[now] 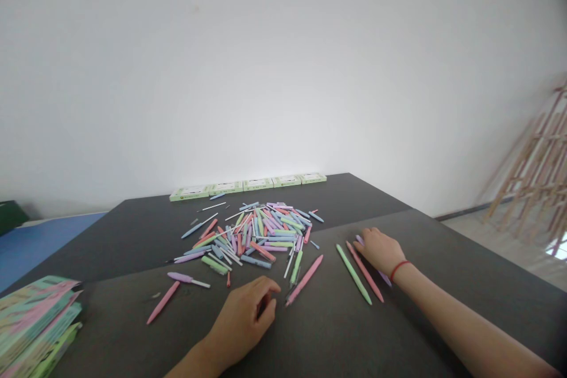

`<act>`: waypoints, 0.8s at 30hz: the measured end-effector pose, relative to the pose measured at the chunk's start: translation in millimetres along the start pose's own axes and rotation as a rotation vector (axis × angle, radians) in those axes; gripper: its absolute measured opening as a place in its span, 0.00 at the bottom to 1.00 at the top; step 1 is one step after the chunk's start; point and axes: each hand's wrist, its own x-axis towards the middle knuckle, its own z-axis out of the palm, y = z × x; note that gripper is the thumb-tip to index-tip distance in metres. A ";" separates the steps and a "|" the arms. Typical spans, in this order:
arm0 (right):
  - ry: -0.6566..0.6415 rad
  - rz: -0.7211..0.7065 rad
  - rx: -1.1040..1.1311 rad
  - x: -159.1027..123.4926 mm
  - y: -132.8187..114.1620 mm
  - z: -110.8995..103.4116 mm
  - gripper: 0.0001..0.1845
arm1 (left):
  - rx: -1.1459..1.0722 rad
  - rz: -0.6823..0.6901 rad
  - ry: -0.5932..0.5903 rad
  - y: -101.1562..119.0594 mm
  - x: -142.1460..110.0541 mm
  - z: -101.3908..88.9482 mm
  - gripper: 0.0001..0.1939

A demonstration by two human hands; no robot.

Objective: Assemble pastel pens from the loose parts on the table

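My left hand hovers low over the near part of the dark table, its fingers loosely curled, a gap between thumb and forefinger and nothing visible in it. Just right of it lies a pink pen, with a thin dark-tipped piece beside its lower end. My right hand, a red cord at the wrist, covers the middle of a purple pen; its fingers close over the pen, and the grip is partly hidden. Side by side to its left rest a red pen and a green pen.
A heap of pastel pen parts and white refills spreads across the table's middle. Several flat green-white boxes line the back edge by the wall. Colourful packaging is stacked at near left, close to a loose pink barrel. Wooden easels stand right.
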 end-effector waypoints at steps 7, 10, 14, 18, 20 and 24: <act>-0.070 0.005 0.354 21.4 -2.1 -8.7 0.08 | -0.016 -0.012 -0.009 -0.9 0.1 -0.4 0.09; -0.171 -0.074 0.627 12.5 -25.9 -20.0 0.14 | -0.034 -0.023 -0.002 -1.7 0.1 1.1 0.10; -0.651 -0.130 1.551 -9.7 -66.2 -23.8 0.15 | -0.050 -0.026 0.010 -2.4 -0.4 2.3 0.10; -1.026 -0.008 1.925 -23.2 -92.0 -11.5 0.10 | -0.049 -0.016 0.004 -2.9 -0.7 1.5 0.11; -1.106 0.034 1.962 -24.7 -97.2 -3.8 0.16 | -0.052 -0.014 0.000 -3.2 -0.6 1.3 0.11; -1.129 -0.012 2.003 -22.3 -96.4 6.1 0.21 | -0.059 -0.025 0.002 -4.7 -0.2 3.1 0.11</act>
